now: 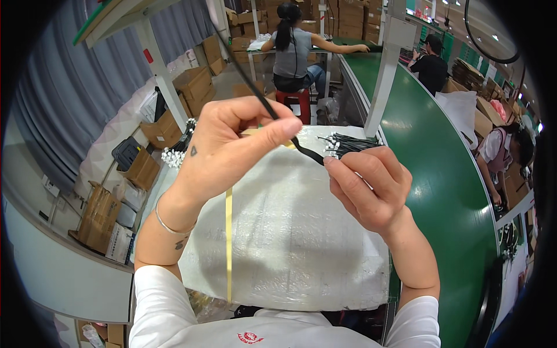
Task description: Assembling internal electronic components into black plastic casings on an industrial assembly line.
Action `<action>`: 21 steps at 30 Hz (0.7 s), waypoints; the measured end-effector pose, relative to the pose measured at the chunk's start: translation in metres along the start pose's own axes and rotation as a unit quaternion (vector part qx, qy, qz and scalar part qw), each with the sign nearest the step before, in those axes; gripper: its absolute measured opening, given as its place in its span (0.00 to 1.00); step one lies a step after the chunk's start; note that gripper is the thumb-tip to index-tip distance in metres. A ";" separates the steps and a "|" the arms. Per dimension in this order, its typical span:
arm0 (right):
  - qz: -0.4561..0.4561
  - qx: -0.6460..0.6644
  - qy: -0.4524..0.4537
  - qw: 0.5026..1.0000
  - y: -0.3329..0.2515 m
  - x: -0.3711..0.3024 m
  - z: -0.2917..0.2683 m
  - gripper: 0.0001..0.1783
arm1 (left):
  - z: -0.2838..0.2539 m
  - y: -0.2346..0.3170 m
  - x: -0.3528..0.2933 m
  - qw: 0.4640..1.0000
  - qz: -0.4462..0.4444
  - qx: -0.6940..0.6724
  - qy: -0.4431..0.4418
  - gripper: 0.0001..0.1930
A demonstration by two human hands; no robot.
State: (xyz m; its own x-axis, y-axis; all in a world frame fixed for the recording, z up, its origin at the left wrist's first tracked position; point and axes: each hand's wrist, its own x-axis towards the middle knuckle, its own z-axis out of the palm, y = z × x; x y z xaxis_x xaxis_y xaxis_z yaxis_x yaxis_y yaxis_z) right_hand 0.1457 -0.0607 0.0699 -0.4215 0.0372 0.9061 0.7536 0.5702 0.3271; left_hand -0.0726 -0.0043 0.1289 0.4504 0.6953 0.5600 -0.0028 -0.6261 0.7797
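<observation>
Your left hand [232,136] pinches a black cable [307,151] above the white pad [290,232]. Your right hand [365,185] grips its other end, fingers closed.

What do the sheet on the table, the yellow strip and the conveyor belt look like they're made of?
The sheet looks like soft white foam or bubble wrap: dimpled, slightly translucent, with a dull sheen. The yellow strip seems to be thin plastic strapping or tape: flat, narrow, hanging straight. The belt looks like smooth green rubber or PVC, glossy with light glare. None is certain from the look alone.
</observation>
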 end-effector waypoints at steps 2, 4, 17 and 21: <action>0.001 -0.008 -0.005 1.000 0.001 -0.002 0.001 0.21 | -0.001 0.000 0.000 0.999 -0.014 0.043 -0.006 0.07; 0.000 -0.012 -0.009 1.000 0.001 -0.002 0.000 0.21 | 0.000 -0.003 -0.001 0.998 -0.021 0.062 -0.008 0.07; 0.339 0.365 -0.103 0.861 -0.004 0.024 0.024 0.07 | 0.003 -0.008 -0.008 0.988 0.093 0.116 0.033 0.05; 0.365 0.415 -0.127 0.824 -0.011 0.031 0.030 0.09 | 0.001 -0.007 -0.010 0.985 0.113 0.125 0.045 0.06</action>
State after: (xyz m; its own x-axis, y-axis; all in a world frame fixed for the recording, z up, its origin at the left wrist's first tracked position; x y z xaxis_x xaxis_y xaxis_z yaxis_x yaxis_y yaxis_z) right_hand 0.1094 -0.0410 0.0867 -0.1811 0.7290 0.6601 0.2926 0.6808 -0.6715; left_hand -0.0761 -0.0075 0.1176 0.3831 0.5489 0.7429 0.1299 -0.8283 0.5450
